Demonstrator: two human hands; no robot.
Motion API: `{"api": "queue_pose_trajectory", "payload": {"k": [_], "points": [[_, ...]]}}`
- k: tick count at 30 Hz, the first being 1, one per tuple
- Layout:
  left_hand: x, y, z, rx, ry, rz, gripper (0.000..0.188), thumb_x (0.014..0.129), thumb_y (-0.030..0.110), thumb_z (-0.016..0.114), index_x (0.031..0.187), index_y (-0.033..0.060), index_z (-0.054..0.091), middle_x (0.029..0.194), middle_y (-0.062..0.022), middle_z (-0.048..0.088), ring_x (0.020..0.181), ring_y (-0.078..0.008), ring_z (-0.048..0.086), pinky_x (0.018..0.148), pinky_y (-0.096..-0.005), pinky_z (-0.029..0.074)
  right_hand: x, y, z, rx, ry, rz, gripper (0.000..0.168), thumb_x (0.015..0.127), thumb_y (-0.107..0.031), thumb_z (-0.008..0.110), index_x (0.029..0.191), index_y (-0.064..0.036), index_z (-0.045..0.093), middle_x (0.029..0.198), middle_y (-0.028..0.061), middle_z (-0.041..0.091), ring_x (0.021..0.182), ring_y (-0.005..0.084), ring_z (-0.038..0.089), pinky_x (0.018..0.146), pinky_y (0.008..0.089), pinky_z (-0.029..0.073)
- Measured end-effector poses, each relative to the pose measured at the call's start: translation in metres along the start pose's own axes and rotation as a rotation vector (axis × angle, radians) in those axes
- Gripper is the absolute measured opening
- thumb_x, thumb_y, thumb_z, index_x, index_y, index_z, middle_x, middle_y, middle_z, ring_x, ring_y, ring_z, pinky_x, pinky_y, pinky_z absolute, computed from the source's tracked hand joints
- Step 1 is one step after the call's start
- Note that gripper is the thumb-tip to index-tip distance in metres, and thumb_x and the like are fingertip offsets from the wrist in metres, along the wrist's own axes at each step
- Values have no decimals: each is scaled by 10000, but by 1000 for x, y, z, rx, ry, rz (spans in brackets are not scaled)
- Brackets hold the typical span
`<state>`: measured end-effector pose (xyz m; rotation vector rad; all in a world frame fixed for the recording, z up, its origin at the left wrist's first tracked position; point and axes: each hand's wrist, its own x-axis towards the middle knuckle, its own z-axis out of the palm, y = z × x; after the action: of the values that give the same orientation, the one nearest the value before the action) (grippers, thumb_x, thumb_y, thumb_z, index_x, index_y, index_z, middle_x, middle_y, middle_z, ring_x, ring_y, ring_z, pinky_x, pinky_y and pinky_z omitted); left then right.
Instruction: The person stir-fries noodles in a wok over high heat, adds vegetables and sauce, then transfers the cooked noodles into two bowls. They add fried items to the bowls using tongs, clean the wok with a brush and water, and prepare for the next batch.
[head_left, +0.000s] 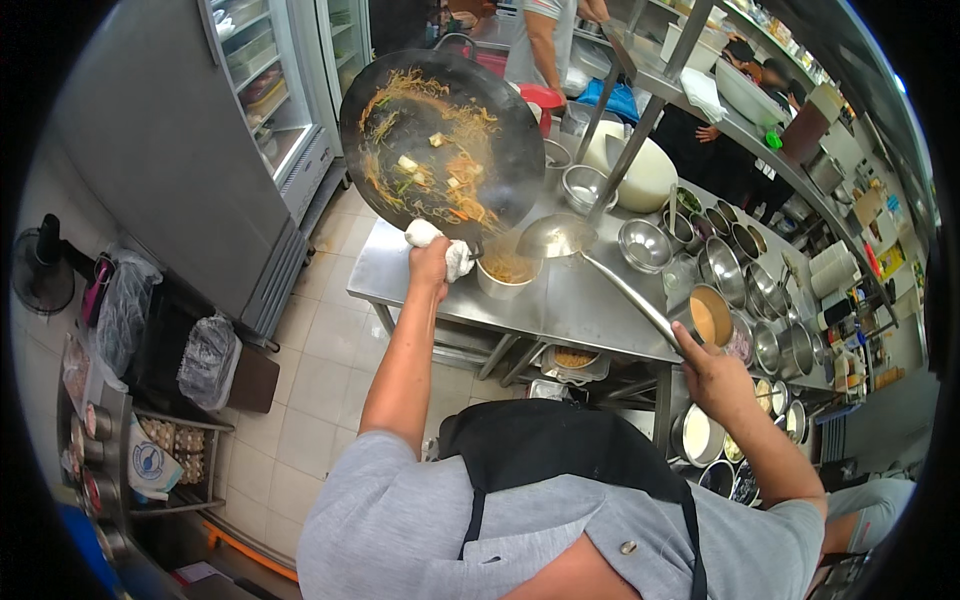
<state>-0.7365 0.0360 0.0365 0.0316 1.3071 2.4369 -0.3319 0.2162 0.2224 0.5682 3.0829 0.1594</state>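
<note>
My left hand (429, 264) grips the near handle of a large dark wok (420, 169) through a folded white cloth (457, 259). The wok tilts over the table, its inside facing me. Fried noodles (471, 124), white chunks and orange strips cling around its surface. Under the wok's lower rim stands a white tub (506, 283) with noodles in it. In my right hand (712, 379) is the long handle of a metal wok ladle (557, 237). The ladle's bowl hangs beside the wok rim and above the tub's right side; whether it touches the rim cannot be told.
The steel table (577, 300) carries metal bowls (646, 246), a pot of orange-brown sauce (709, 316) and a large white container (637, 172). A shelf post (649, 112) rises behind the ladle. Another person (544, 45) stands beyond the wok. A refrigerator (172, 150) is at left.
</note>
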Motion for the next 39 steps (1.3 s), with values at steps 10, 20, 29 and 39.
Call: {"api": "queue_pose_trajectory", "payload": {"k": [10, 20, 29, 39], "points": [[20, 35, -10, -104, -133, -129, 163, 885, 128, 475, 959, 13, 565, 855, -107, 641, 745, -228, 663, 654, -374, 575, 129, -38, 13, 530, 173, -129, 607, 837, -160, 601, 1413, -202, 416, 1080, 243, 630, 981, 417, 606, 855, 451, 490], [123, 106, 13, -130, -246, -44, 113, 821, 62, 540, 911, -2, 563, 828, -86, 619, 708, -206, 655, 616, -352, 570, 391, -129, 13, 298, 369, 36, 576, 834, -90, 466, 1398, -196, 423, 944, 222, 659, 834, 408, 645, 740, 504, 501], [185, 67, -23, 12, -83, 43, 61, 759, 64, 585, 806, 25, 591, 755, -45, 604, 634, -162, 607, 566, -310, 489, 269, -111, 80, 154, 145, -27, 608, 861, -110, 482, 1433, -277, 364, 894, 181, 601, 710, 405, 611, 644, 500, 496], [220, 56, -48, 115, -34, 79, 113, 772, 95, 570, 809, -5, 607, 753, -77, 630, 625, -189, 628, 563, -323, 509, 226, -101, 43, 291, 53, 40, 681, 796, -100, 621, 1424, -238, 396, 1041, 189, 635, 896, 400, 619, 781, 454, 506]]}}
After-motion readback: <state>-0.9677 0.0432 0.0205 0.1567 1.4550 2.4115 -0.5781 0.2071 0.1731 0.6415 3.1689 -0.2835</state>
